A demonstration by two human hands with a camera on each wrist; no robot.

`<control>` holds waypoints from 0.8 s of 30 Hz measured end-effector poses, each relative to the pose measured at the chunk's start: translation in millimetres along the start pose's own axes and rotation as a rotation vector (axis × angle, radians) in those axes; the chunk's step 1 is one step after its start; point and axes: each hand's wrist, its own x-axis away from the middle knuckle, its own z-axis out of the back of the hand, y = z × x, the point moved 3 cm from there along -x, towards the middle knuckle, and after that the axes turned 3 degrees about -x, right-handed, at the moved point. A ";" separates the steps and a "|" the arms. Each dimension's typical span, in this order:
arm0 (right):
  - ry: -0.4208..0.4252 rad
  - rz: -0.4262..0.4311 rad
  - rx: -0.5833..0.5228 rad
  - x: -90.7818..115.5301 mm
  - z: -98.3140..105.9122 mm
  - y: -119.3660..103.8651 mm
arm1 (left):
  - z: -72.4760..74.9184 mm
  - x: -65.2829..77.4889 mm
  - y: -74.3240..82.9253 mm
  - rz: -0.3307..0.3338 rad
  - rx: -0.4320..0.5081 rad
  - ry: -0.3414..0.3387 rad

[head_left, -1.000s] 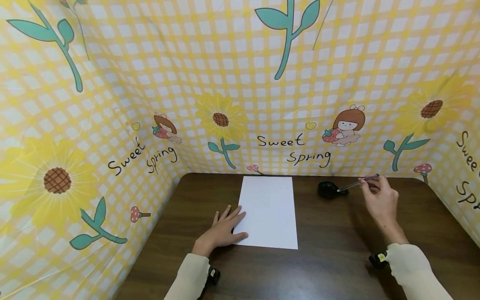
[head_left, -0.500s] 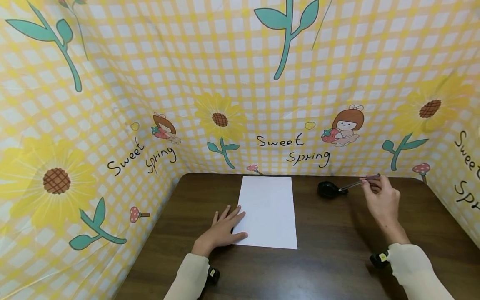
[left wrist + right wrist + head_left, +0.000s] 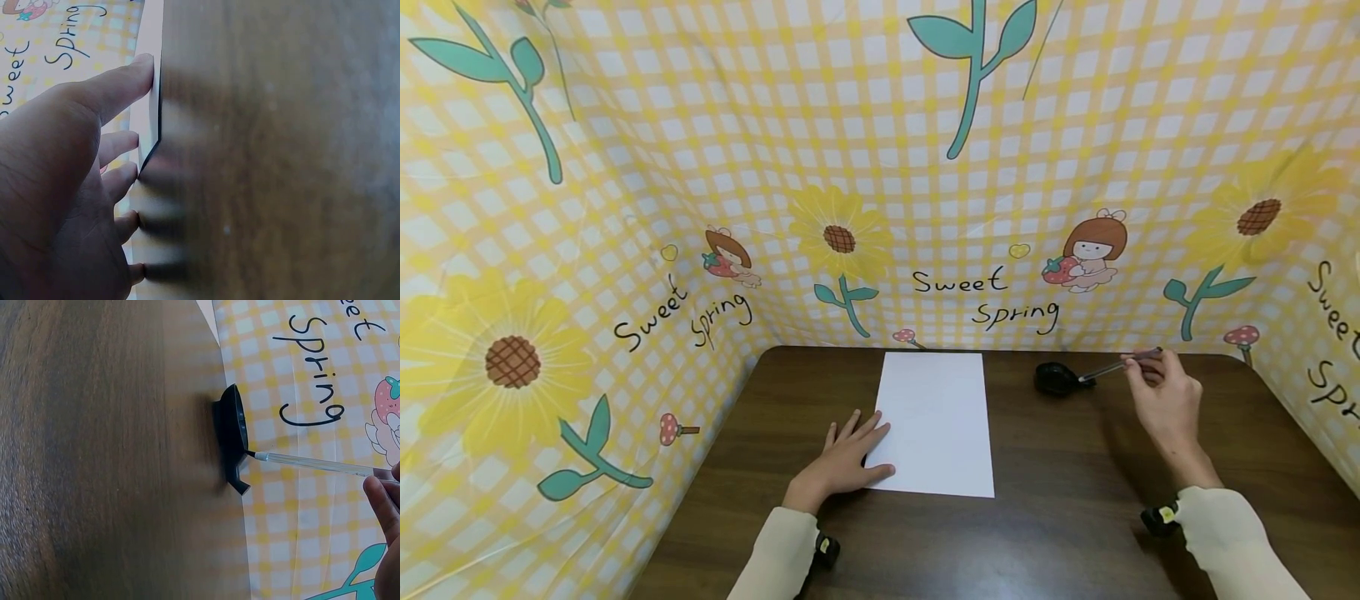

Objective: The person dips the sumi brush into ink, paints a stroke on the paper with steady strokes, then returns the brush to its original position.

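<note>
In the head view my left hand [image 3: 842, 461] lies spread on the left edge of a blank white sheet of paper [image 3: 936, 425]. The thumb and some fingertips rest on the sheet. My right hand [image 3: 1167, 404] pinches a slim paintbrush [image 3: 325, 465] with a clear handle, near its far end. The brush slants down to the left, and its dark bristles meet the rim of a small black ink dish [image 3: 232, 425] at the spout side. That dish [image 3: 1056, 379] stands right of the paper, near the table's back edge; what it holds is hidden.
The dark wooden table [image 3: 925, 550] has rounded back corners. Behind it and at both sides hangs a yellow checked cloth [image 3: 880, 150] with printed flowers and lettering. Each wrist wears a small black camera on a strap.
My right hand has shifted slightly to the right, drawing the brush tip along the dish toward its spout. The left hand and the paper stay put.
</note>
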 end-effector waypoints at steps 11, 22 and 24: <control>0.000 -0.008 0.007 1.6 1.7 2.0 | -0.5 -0.7 -0.4 -0.002 0.001 0.001; 0.009 -0.003 0.003 0.8 3.7 1.6 | 0.6 0.0 0.6 -0.007 0.007 0.001; 0.011 0.004 0.006 0.6 3.9 2.3 | 0.7 0.3 0.3 -0.007 0.009 -0.001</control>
